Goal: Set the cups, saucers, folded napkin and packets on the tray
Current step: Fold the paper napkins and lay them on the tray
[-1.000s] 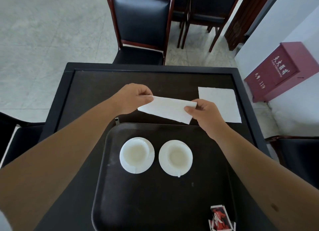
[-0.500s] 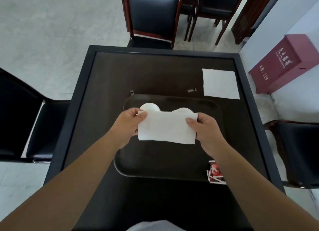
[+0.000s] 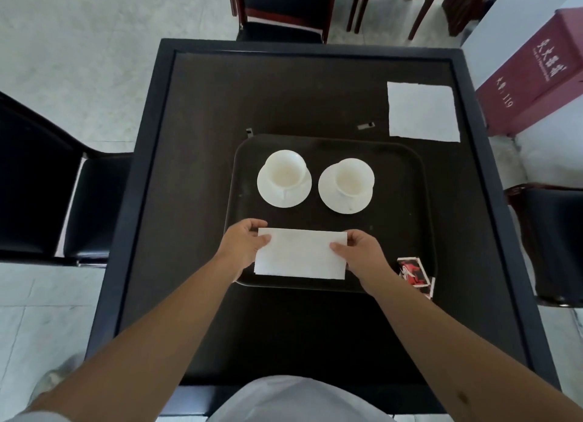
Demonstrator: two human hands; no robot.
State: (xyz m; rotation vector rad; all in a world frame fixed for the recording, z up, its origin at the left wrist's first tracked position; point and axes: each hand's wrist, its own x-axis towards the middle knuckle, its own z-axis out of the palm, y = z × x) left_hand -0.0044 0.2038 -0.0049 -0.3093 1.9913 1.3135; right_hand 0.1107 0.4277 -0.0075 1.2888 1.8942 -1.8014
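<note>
A dark tray [image 3: 407, 181] lies in the middle of the black table. Two white cups on white saucers stand side by side on its far half, the left cup [image 3: 284, 175] and the right cup [image 3: 350, 181]. A folded white napkin [image 3: 301, 253] lies at the tray's near edge. My left hand [image 3: 244, 243] pinches its left end and my right hand [image 3: 362, 252] pinches its right end. Red and white packets [image 3: 415, 275] sit at the tray's near right corner, partly over the rim.
A second, unfolded white napkin [image 3: 422, 111] lies on the black table [image 3: 195, 112] at the far right. Two small dark clips lie just beyond the tray. Black chairs stand at the left, right and far sides. A maroon box [image 3: 536, 65] stands by the right wall.
Both hands have brought the folded napkin from above the far side of the tray down to its near edge, uncovering the two cups. The view has pulled back.
</note>
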